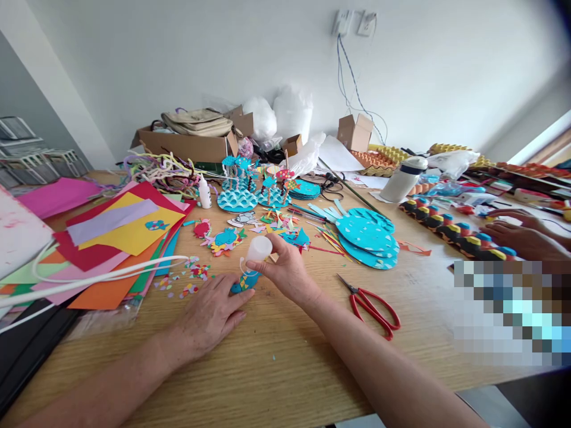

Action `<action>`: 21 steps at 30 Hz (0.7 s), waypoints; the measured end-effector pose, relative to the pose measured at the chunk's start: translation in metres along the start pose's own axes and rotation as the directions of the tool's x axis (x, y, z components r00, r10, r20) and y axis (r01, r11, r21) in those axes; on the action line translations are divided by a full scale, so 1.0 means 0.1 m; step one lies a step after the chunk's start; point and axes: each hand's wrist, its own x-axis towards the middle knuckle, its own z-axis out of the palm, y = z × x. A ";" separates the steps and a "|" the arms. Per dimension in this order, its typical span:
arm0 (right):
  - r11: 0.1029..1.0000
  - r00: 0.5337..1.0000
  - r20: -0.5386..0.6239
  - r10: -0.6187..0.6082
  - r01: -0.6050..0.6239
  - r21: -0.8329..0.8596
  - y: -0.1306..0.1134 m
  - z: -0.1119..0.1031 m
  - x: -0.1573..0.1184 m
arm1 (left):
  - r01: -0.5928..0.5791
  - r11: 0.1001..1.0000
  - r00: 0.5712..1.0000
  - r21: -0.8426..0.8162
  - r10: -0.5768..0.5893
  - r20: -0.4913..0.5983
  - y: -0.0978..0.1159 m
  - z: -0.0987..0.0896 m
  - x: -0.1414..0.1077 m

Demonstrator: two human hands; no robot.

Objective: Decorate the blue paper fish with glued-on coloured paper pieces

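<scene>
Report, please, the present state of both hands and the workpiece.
Right hand holds white bottle, tilted over blue paper cutout. Left hand flat, at cutout's edge. Red-handled scissors off right, not in the way.

White squeeze bottle (259, 248) upended over a blue paper fish (243, 284)
The bottle slants base-up, its tip hidden from me; the fish, patterned with yellow triangles, lies partly covered on the worktop (289, 368), in from the near edge.

wearer's hands (212, 312) (288, 270): 2; squeeze bottles (259, 249) (204, 193): 2; red-handled scissors (356, 292): 1; tumbler (398, 183): 1; wall sockets (342, 22) (366, 24): 2
</scene>
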 end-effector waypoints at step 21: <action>0.989 0.993 0.113 -0.039 0.055 -0.138 -0.04 -0.02 -0.07 | 0.019 0.999 0.999 0.029 -0.020 0.039 0.02 -0.04 0.01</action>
